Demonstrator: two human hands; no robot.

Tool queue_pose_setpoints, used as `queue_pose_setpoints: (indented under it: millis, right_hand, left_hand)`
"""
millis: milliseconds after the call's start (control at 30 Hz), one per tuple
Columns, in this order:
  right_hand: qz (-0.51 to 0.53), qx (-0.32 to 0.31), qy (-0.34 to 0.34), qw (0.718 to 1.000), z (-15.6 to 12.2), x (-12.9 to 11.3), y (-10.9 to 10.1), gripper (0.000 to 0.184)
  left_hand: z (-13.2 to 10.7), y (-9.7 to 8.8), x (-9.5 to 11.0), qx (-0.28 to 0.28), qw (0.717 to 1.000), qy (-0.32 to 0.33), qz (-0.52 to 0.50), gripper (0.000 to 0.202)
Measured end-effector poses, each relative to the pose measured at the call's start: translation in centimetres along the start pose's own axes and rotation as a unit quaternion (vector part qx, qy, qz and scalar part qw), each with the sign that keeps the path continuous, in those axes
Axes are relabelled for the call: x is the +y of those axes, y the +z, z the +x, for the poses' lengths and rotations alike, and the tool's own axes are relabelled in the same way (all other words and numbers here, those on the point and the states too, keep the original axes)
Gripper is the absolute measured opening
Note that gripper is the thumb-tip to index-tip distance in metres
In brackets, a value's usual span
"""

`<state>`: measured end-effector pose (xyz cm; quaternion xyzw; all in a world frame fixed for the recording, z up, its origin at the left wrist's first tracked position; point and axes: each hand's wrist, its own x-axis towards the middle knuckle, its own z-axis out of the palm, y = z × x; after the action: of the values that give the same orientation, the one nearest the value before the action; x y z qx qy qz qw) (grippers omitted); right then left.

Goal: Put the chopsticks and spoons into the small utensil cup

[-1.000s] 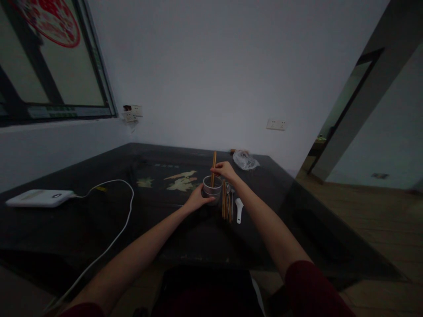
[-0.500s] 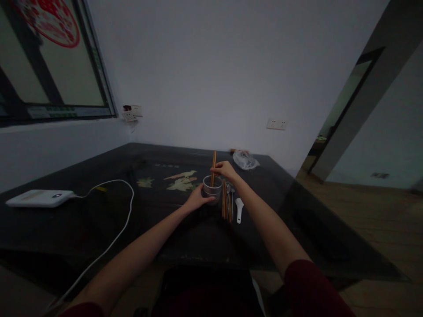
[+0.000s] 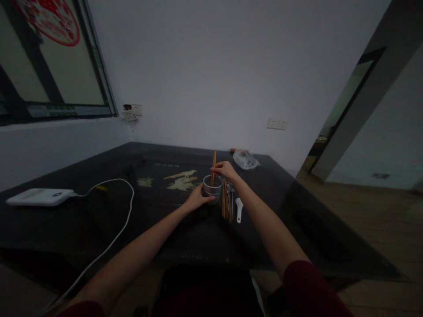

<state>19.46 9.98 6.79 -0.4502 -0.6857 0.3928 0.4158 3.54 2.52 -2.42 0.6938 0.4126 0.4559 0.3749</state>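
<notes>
My left hand point(image 3: 197, 199) is wrapped round the near left side of a grey cup point(image 3: 213, 190) standing on the dark table. In my right hand point(image 3: 224, 171) a pair of wooden chopsticks point(image 3: 214, 157) is pinched, upright, with the lower ends inside the cup. Just right of the cup several more chopsticks point(image 3: 224, 204) lie side by side, pointing away from me. Metal spoons point(image 3: 228, 188) lie among them, partly covered by my right forearm. A white spoon point(image 3: 239, 211) rests to their right, close to that forearm.
A crumpled clear plastic bag point(image 3: 245, 160) lies at the table's back edge by the wall. On the left is a white power bank point(image 3: 41, 197) with a white cable point(image 3: 130, 207) looping over the table's front edge. Wall sockets point(image 3: 276, 123) are behind.
</notes>
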Motion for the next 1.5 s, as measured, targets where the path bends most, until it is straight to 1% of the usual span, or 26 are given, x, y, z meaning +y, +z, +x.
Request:
queue_pose_setpoints:
  millis: [233,433,600,800,900,967,1100,1200,1267,1367,1500]
  right_hand:
    - [0.013,0.008,0.006,1.000,-0.8,-0.6,0.2,0.015]
    - [0.031,0.036,0.015,0.999,-1.0,-0.5,0.2,0.024]
    - [0.050,0.047,0.024,0.997,-1.3,-0.6,-0.1,0.029]
    - [0.049,0.096,0.005,0.994,-2.1,-1.1,-1.2,0.029]
    - [0.059,0.110,-0.029,0.992,-3.4,-1.0,-2.3,0.031]
    - [0.067,0.103,-0.047,0.991,-4.9,-0.8,-3.1,0.033]
    - [0.068,0.107,-0.047,0.991,-8.8,0.3,-4.5,0.037]
    - [0.073,0.122,-0.020,0.990,-11.6,1.9,-5.1,0.038]
    - [0.066,0.139,0.001,0.988,-12.8,3.2,-5.3,0.039]
    - [0.046,0.161,0.016,0.986,-13.5,4.8,-5.7,0.039]
    - [0.031,0.165,0.021,0.986,-13.3,5.8,-5.9,0.042]
  left_hand:
    - [0.1,0.0,-0.3,0.005,1.000,0.003,0.009,0.067]
    - [0.1,0.0,-0.6,0.002,1.000,-0.002,-0.004,0.071]
    - [0.2,0.1,-0.9,0.003,1.000,0.000,-0.019,0.071]
    - [0.0,0.1,-0.5,0.006,1.000,-0.002,-0.020,0.071]
    - [0.0,0.2,-0.7,0.003,1.000,0.010,-0.024,0.074]
    - [0.0,0.2,-0.7,0.002,1.000,0.015,-0.023,0.075]
    - [-0.1,0.1,-0.6,0.006,1.000,0.018,-0.014,0.074]
    - [-0.1,0.0,-0.3,0.004,1.000,0.010,-0.001,0.071]
    - [-0.2,0.0,-0.1,0.002,1.000,0.005,0.003,0.070]
    - [-0.2,0.0,-0.2,-0.005,1.000,0.005,-0.007,0.071]
    - [0.0,-0.1,-0.7,-0.013,1.000,-0.009,-0.015,0.076]
